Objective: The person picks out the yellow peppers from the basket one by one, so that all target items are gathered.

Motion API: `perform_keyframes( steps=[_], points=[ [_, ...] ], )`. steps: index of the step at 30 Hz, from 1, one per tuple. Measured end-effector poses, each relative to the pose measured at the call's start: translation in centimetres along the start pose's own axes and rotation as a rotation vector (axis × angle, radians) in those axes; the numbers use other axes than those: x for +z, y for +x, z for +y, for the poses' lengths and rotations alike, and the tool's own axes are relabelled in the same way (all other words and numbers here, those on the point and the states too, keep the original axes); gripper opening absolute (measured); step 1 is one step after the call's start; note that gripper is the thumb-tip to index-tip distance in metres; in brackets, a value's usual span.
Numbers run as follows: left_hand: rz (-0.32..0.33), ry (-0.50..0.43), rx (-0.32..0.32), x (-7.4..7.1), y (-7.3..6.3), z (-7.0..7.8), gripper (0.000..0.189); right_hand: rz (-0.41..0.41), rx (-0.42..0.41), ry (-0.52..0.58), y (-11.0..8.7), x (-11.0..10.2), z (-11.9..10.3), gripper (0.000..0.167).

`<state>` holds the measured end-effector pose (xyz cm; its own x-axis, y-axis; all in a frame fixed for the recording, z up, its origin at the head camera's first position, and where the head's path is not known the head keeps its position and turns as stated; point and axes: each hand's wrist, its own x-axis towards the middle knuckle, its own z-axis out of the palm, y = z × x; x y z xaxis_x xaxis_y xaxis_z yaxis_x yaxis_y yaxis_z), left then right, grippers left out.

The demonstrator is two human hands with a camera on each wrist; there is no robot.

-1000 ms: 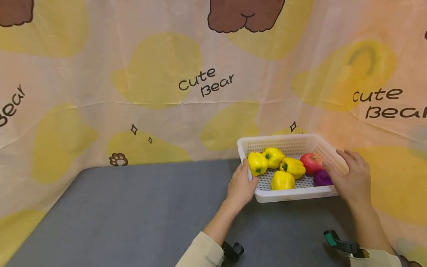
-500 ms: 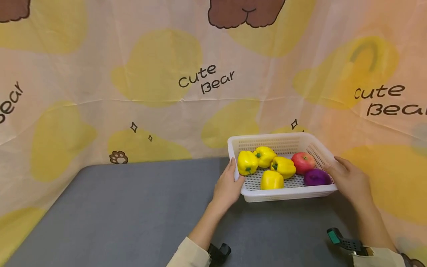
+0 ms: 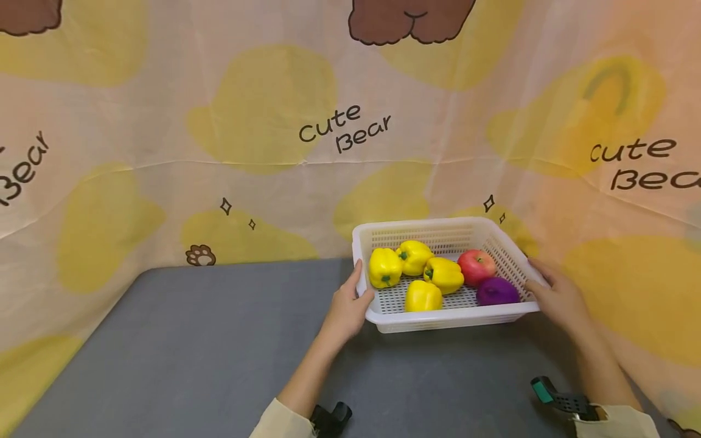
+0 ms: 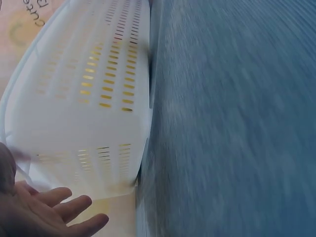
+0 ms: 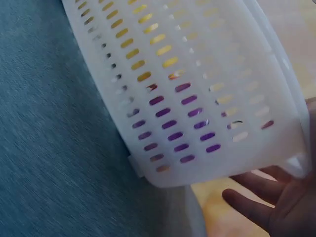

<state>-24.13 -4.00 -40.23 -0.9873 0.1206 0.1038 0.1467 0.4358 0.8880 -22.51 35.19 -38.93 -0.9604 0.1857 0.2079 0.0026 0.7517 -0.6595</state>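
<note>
A white slotted plastic basket is held between both hands at its short ends. My left hand grips the left rim, thumb on the inner side and fingers along the outer wall. At the opposite end my right hand grips the right rim the same way. Inside lie several yellow bell peppers, a red apple and a round purple item at the right front. In the left wrist view the basket's wall stands close over the table; the right wrist view shows purple through the slots.
The basket is over the back right part of a grey table. A patterned curtain with bear prints hangs right behind the table and along its right side. Dark straps sit at both wrists.
Both hands have carried the basket leftward across the table. The right fingers, lifted higher on the rim before, now wrap its right end. The peppers, apple and purple item travel along inside.
</note>
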Motion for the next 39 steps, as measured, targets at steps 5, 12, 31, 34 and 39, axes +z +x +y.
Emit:
perform_keyframes(
  steps=[5,12,31,34,39],
  points=[
    [0.014,0.007,-0.015,-1.9,-0.4,-0.9,0.072,-0.007,0.052,0.082,-0.3,1.2,-1.1,0.051],
    [0.012,-0.013,0.002,-4.6,-0.6,-2.3,0.071,-0.023,0.045,0.135,-0.5,2.5,-2.1,0.050],
    [0.000,-0.188,-0.035,-11.6,-0.9,-5.8,0.068,-0.167,-0.049,0.247,-0.4,5.6,-6.4,0.053],
    [0.000,-0.191,-0.058,-13.1,-1.2,-6.2,0.067,-0.214,-0.023,0.302,0.1,6.1,-7.6,0.054],
    [-0.006,-0.172,-0.089,-14.9,-1.4,-6.6,0.067,-0.312,0.023,0.347,1.3,6.7,-9.4,0.053]
  ],
)
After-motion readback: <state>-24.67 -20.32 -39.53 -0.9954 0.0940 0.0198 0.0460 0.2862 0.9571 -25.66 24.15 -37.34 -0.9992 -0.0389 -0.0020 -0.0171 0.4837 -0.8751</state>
